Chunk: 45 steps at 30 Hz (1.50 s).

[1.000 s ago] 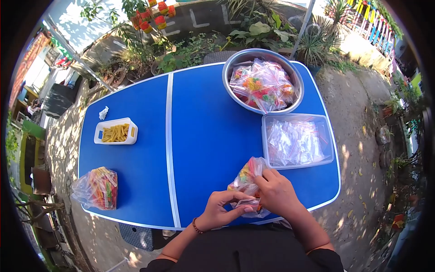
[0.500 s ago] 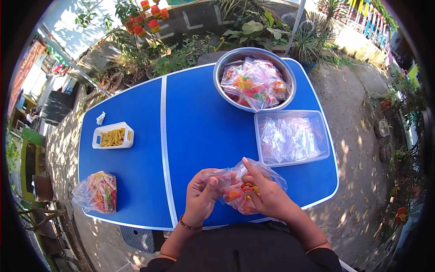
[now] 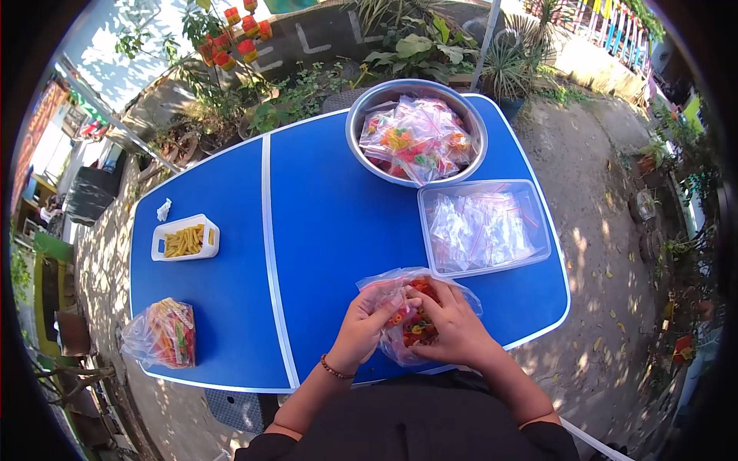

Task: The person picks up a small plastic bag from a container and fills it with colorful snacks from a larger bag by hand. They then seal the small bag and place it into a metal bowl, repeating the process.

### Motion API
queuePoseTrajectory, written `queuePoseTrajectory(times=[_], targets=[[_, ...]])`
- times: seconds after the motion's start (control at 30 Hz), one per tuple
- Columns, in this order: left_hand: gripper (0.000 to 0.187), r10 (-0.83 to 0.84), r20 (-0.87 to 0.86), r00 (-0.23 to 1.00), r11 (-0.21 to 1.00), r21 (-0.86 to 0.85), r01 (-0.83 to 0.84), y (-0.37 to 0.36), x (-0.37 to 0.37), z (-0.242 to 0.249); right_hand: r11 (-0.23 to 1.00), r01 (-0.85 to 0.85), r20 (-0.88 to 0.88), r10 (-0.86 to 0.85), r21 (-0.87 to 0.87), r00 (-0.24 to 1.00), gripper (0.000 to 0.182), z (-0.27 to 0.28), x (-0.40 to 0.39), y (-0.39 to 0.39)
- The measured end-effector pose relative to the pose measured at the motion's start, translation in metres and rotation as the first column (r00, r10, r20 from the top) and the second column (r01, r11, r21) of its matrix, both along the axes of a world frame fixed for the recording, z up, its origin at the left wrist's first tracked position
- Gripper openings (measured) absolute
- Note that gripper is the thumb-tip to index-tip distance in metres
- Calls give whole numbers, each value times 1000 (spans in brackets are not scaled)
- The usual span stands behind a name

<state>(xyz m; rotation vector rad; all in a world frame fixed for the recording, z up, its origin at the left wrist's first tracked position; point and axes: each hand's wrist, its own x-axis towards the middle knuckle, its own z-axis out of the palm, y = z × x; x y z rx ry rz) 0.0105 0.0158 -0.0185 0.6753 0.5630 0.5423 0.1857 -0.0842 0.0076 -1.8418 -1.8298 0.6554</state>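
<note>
My left hand [image 3: 363,329] is closed on a small clear zip bag [image 3: 388,296], which has a few red and orange pieces showing in it. Against the mouth of that bag, my right hand [image 3: 459,329] has its fingers bent together; what they pinch is too small to make out. Beneath both hands, at the table's near edge, lies a larger open clear plastic bag [image 3: 400,352]. Small red, yellow and green pieces [image 3: 421,326] show inside it, partly hidden by my right hand.
On the blue table [image 3: 330,207], a clear tub [image 3: 547,250] holds flat zip bags. Behind it stands a metal bowl [image 3: 354,150] heaped with filled bags. Leftward are a white container [image 3: 213,240] of yellowish sticks, a crumpled white scrap [image 3: 164,209] and a bag of coloured sticks [image 3: 171,334].
My left hand has brought the small bag rightward, over the large bag. My right hand's raised index finger has curled down to the small bag's mouth. The view has shifted slightly.
</note>
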Motion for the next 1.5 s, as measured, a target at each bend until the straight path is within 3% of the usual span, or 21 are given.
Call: queuePoseTrajectory(times=[0.1, 0.2, 0.3, 0.4, 0.5, 0.6, 0.7, 0.8, 0.9, 1.0, 1.1, 1.2, 1.3, 1.4, 1.5], targets=[[42, -54, -162, 985, 984, 157, 80, 6, -5, -5, 986, 101, -166, -78, 130, 983, 47, -10, 6, 1], [41, -66, -156, 985, 979, 179, 94, 2, -4, -5, 984, 136, -384, -81, 119, 920, 29, -1, 3, 3], [43, -132, -157, 979, 960, 228, 166, -2, -7, -6, 972, 139, -326, -71, 191, 943, 25, -2, 1, 7], [45, -186, -151, 971, 927, 300, 224, -1, -7, 9, 946, 271, -486, -154, 178, 860, 22, -18, 7, 5], [42, -191, -77, 978, 969, 145, 201, -4, -7, 5, 920, 391, -677, -296, -13, 673, 18, -14, 13, 1], [39, -147, -81, 986, 969, 188, 160, -2, -6, -6, 979, 190, -576, -198, -75, 793, 15, 11, 15, -2], [36, -159, -74, 984, 934, 311, 174, -2, -3, -6, 995, 59, -549, -95, -83, 830, 15, 5, 12, -6], [39, -90, -66, 994, 985, 143, 99, -4, 0, 3, 984, 97, -569, -165, -147, 805, 16, -3, 12, -9], [47, -72, -64, 995, 960, 265, 86, -6, -2, 8, 978, 176, -635, -205, -108, 745, 16, -7, 11, -7], [57, -75, -102, 992, 963, 252, 98, -5, -3, 7, 973, 120, -618, -217, -196, 755, 15, -3, 13, -8], [59, -106, -127, 986, 957, 257, 136, -5, -5, 7, 986, 109, -662, -165, -125, 731, 15, 2, 11, -8], [57, -103, -109, 989, 939, 316, 133, -6, -5, 10, 971, 139, -689, -236, -194, 685, 16, -2, 12, -10], [51, -114, -24, 993, 959, 259, 117, -5, -9, 3, 975, 115, -681, -215, -189, 700, 16, -7, 16, -13], [47, -81, -103, 991, 956, 272, 106, -7, -8, 0, 973, 134, -695, -228, -187, 682, 15, -8, 14, -15], [44, -67, -77, 995, 960, 267, 85, -9, -4, 4, 972, 119, -695, -230, -204, 681, 12, -11, 17, -15]])
